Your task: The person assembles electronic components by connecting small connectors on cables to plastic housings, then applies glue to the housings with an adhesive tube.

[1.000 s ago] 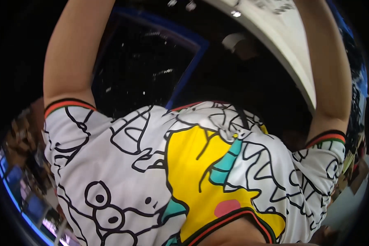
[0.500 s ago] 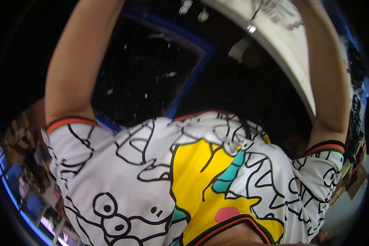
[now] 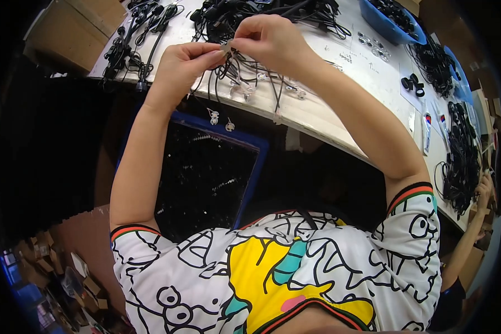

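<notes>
Swings up from shirt [image 3: 178, 267] to tabletop [image 3: 381, 78], bringing left hand [image 3: 186, 67] and right hand [image 3: 271, 44] into view

Pinches small pale piece [image 3: 226, 48] (exact kind hard to tell) between both, above tabletop's near edge, with thin black cables [image 3: 226, 70] hanging just below.

Two grips, left grip [image 3: 178, 69] and right grip [image 3: 271, 42], one piece [image 3: 226, 48] between them, one table [image 3: 384, 83].
Cable heaps [image 3: 206, 22] number at least four: one left of the grips, one beyond, two to the right. Two clear tips [image 3: 214, 117] hang just below, others too crowded to count. One blue frame [image 3: 245, 139] is farther below. To the right are two blue bins [image 3: 379, 25], two slim tubes [image 3: 427, 133] and one co-worker's hand [image 3: 485, 188]; black caps [image 3: 411, 83] there overlap too much to count. One large box [image 3: 75, 33] is left of the left grip.
</notes>
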Motion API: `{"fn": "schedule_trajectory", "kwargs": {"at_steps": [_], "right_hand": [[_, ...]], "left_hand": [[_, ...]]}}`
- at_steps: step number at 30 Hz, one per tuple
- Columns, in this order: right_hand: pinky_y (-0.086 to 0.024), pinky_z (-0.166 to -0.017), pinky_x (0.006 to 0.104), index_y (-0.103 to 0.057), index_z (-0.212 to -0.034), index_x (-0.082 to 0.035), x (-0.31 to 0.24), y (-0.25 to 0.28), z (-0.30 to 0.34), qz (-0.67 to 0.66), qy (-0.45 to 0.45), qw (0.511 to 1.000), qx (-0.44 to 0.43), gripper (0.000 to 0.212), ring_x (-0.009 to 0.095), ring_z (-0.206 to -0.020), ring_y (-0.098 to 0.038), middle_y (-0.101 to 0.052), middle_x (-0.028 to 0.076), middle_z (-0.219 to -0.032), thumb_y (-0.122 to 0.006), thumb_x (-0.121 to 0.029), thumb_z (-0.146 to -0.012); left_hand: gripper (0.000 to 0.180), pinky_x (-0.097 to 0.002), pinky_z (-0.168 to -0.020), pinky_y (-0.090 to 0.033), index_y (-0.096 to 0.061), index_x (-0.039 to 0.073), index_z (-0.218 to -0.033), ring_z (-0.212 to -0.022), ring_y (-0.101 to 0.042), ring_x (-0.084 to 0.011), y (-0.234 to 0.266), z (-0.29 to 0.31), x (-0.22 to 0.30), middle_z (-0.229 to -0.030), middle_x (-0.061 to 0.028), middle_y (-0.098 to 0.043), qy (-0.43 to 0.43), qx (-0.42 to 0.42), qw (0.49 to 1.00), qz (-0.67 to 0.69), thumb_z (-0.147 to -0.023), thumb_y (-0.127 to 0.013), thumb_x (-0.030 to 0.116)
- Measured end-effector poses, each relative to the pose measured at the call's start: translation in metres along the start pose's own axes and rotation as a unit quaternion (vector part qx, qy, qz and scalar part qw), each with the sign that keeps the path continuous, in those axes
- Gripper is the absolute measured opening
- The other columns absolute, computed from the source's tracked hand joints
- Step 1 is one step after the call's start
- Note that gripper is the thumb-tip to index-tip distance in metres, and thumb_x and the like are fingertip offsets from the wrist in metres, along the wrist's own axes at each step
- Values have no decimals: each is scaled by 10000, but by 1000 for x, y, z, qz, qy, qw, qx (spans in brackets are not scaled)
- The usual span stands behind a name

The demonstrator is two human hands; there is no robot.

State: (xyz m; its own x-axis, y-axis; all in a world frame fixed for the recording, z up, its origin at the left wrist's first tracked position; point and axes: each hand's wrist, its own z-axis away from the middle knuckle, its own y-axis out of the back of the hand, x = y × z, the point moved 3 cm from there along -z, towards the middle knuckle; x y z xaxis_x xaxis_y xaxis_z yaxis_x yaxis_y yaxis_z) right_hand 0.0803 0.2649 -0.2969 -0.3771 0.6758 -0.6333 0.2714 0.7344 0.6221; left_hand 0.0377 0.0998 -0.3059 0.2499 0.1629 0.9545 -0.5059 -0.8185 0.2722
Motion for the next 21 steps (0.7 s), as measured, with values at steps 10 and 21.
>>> {"fn": "schedule_trajectory", "kwargs": {"at_steps": [10, 21], "right_hand": [[-445, -596, 284, -619, -868, -44, 5, 9, 10, 67, 53, 988, 129, 249, 199, -668, -575, -612, 74, -734, -619, -270, -764], [-455, -616, 304, -649, -805, -44, 17, 4, -21, -260, -173, 927, -207, 249, 180, -664, -585, -620, 100, -710, -612, -280, -738]], "left_hand": [[230, -214, -751, -432, -580, -50, -979, -829, -580, -113, -14, -4, 8, -859, -77, -630, 32, -16, 999, -20, -807, -586, 102], [185, -215, -729, -479, -608, -14, -933, -765, -594, -118, 1, -18, 2, -832, -72, -622, 74, -64, 986, 138, -795, -612, 109]]}}
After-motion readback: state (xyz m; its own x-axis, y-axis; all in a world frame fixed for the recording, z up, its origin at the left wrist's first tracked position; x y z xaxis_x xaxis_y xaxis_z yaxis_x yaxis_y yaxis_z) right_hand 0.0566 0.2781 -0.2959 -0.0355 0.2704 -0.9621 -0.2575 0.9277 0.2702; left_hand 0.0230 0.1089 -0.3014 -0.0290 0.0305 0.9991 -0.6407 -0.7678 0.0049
